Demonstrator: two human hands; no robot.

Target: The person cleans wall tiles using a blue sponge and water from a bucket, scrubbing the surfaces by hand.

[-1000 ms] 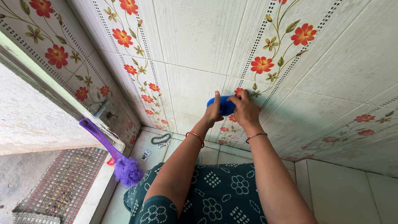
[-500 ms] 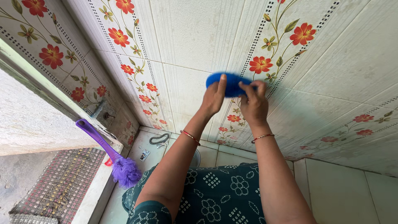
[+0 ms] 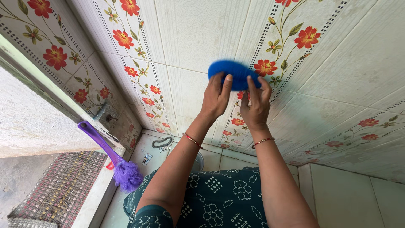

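A blue oval scrub pad (image 3: 232, 72) is pressed against the flowered tile wall (image 3: 198, 38), held from below by both hands. My left hand (image 3: 216, 96) grips its left side with the thumb up over the pad. My right hand (image 3: 255, 103) holds its right side, fingers spread on the pad's edge. Each wrist wears a thin red bangle. The pad sits beside a red flower on the dotted floral strip.
A purple long-handled brush (image 3: 113, 158) with a fluffy purple head leans at the doorway step on the left. A woven mat (image 3: 59, 190) lies outside the door. On the tiled floor near the corner lie a small dark curved object (image 3: 162, 141) and a small packet (image 3: 147, 158).
Both hands have slid the blue pad up the wall, from near the lower red flower to beside the higher one. The brush and mat have not moved.
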